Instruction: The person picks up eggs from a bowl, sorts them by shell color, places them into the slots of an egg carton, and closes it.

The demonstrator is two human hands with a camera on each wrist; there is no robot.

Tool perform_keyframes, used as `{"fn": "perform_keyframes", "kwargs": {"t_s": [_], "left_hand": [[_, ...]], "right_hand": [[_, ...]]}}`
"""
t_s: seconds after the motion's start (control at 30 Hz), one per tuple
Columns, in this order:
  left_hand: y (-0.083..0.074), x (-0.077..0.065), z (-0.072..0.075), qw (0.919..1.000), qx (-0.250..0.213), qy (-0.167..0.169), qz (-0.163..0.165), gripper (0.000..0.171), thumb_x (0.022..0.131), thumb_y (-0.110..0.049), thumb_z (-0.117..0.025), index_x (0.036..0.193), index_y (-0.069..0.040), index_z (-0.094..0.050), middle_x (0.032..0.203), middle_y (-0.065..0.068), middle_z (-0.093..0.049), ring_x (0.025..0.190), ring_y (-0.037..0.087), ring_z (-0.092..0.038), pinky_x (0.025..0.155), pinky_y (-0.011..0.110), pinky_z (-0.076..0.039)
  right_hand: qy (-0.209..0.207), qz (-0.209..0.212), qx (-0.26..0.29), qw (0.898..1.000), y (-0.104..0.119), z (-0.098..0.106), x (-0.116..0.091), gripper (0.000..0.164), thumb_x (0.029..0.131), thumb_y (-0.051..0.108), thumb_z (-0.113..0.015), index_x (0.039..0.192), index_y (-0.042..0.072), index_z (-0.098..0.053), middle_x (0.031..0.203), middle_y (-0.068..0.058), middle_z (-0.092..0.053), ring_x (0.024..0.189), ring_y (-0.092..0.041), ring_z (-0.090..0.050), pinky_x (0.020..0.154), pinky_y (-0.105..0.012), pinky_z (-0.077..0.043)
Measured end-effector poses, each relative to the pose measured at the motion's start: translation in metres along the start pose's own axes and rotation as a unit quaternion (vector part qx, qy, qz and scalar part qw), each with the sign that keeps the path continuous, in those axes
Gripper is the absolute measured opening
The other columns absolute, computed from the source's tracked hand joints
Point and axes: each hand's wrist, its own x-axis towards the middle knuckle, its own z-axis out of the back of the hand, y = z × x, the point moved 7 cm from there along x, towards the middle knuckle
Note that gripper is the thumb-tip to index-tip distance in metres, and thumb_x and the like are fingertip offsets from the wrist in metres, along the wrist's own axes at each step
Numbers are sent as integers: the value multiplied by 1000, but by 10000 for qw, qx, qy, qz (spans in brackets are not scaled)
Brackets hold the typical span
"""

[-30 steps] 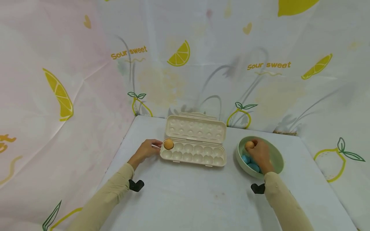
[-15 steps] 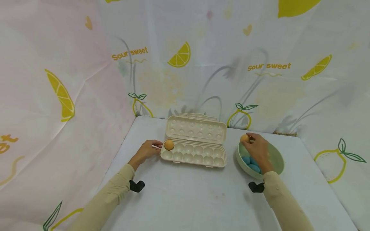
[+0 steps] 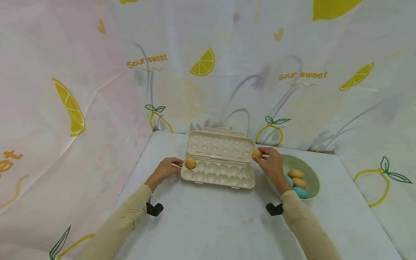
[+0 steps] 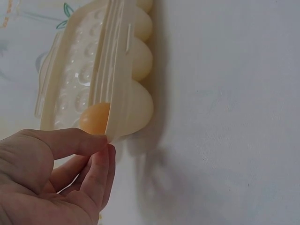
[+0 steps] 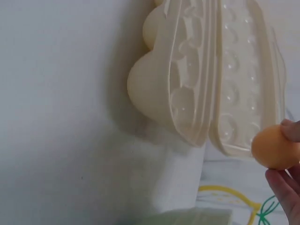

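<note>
A cream plastic egg carton [image 3: 217,184] lies on the table with its lid [image 3: 221,146] up. In its back-left cup sits a brown egg [image 3: 190,163]. At the carton's left end my left hand [image 3: 165,172] pinches the rim between thumb and fingers, as the left wrist view shows closely. My right hand [image 3: 272,164] holds another brown egg [image 5: 274,147] by thumb and fingertips, in the air near the lid's right end. Beneath the right forearm, a pale green bowl [image 3: 312,177] holds brown eggs [image 3: 296,173] and blue eggs [image 3: 300,192]; the arm hides part of it.
White cloth covers the table [image 3: 214,224]. Behind it and at the sides hangs a lemon-printed cloth [image 3: 208,97], close to the carton's raised lid.
My right hand has lifted the brown egg out of the bowl and carried it left to the carton's right end, uncovering more eggs. My left hand has stayed at the carton.
</note>
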Motion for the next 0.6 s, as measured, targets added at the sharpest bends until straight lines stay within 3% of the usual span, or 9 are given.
{"fn": "perform_keyframes", "kwargs": {"t_s": [0.33,0.6], "left_hand": [[-1,0,0,10000,-16,4,58,36,85,3,-64,121,7,-62,112,20,-66,96,29,-65,77,33,-51],[2,1,-1,9999,-105,9,102,37,86,2,-65,122,8,-61,114,21,-64,99,29,-65,79,34,-52]], "right_hand": [[296,5,452,9985,20,-48,2,39,71,-1,-84,107,-8,-70,100,-21,-67,90,-34,-68,72,-37,-57],[849,-230,734,9934,38,-90,-1,38,72,-1,-83,107,-8,-70,102,-19,-68,92,-32,-68,75,-33,-56]]}}
